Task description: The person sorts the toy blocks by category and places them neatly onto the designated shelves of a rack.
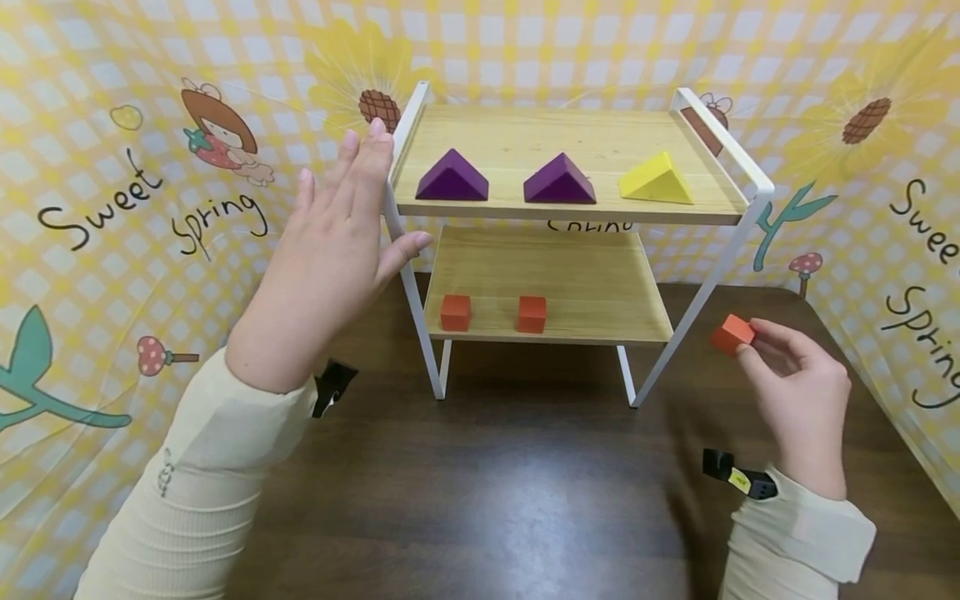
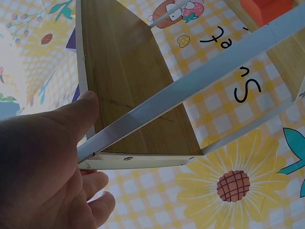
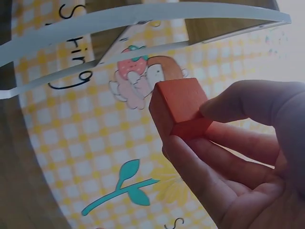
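Note:
My right hand (image 1: 806,387) pinches an orange-red cube (image 1: 732,334) between thumb and fingertips, to the right of a two-tier shelf rack (image 1: 555,218) with white metal sides. In the right wrist view the cube (image 3: 178,105) is held off any surface. My left hand (image 1: 330,225) is by the rack's upper left front corner, its fingers straight and the thumb spread toward the edge. From the left wrist, the thumb (image 2: 83,112) appears against that corner; whether it presses is unclear. Two more orange-red cubes, left (image 1: 455,313) and middle (image 1: 532,314), sit on the lower shelf.
Along the upper shelf's front edge stand two purple triangular blocks, left (image 1: 452,177) and middle (image 1: 559,179), with a yellow one (image 1: 657,178) at right. The rack stands on a dark wooden table (image 1: 480,467). Yellow checked cloth (image 1: 247,50) hangs behind and at both sides.

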{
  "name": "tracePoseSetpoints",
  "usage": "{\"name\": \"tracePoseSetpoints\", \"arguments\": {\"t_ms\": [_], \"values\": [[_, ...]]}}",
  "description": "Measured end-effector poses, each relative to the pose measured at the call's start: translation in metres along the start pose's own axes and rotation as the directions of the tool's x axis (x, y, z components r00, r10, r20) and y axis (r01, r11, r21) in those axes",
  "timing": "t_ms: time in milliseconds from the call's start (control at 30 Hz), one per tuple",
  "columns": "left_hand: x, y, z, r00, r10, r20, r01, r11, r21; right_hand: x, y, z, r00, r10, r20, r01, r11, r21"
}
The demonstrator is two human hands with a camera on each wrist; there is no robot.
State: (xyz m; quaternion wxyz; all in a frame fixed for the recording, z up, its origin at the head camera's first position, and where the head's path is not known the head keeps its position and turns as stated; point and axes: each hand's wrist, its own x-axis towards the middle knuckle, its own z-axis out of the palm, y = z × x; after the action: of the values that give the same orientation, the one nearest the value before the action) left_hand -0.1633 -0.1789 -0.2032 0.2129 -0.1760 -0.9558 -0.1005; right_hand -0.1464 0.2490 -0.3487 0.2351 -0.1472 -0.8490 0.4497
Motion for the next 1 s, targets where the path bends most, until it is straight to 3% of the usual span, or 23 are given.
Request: {"name": "tracePoseSetpoints", "arguments": {"t_ms": [233, 367, 567, 800, 1000], "values": [[0.000, 0.000, 0.000, 1.000, 0.011, -0.010, -0.011, 1.000, -0.002, -0.007, -0.011, -0.005, 0.999, -0.028, -0.017, 0.029, 0.998, 0.056], [0.000, -0.001, 0.000, 1.000, 0.009, -0.006, -0.009, 1.000, 0.003, -0.012, -0.017, -0.007, 0.996, -0.087, -0.036, 0.090, 0.993, 0.071], [0.001, -0.001, 0.000, 1.000, 0.005, 0.002, -0.005, 1.000, 0.009, -0.020, -0.027, -0.012, 0.982, -0.183, -0.053, 0.187, 0.977, 0.101], [0.001, 0.000, 0.000, 1.000, 0.004, 0.002, -0.004, 1.000, 0.009, -0.026, -0.035, -0.011, 0.971, -0.230, -0.062, 0.238, 0.956, 0.172], [0.000, -0.001, 0.001, 1.000, 0.003, 0.002, -0.003, 1.000, 0.013, -0.031, -0.043, -0.007, 0.949, -0.312, -0.055, 0.316, 0.927, 0.202]]}}
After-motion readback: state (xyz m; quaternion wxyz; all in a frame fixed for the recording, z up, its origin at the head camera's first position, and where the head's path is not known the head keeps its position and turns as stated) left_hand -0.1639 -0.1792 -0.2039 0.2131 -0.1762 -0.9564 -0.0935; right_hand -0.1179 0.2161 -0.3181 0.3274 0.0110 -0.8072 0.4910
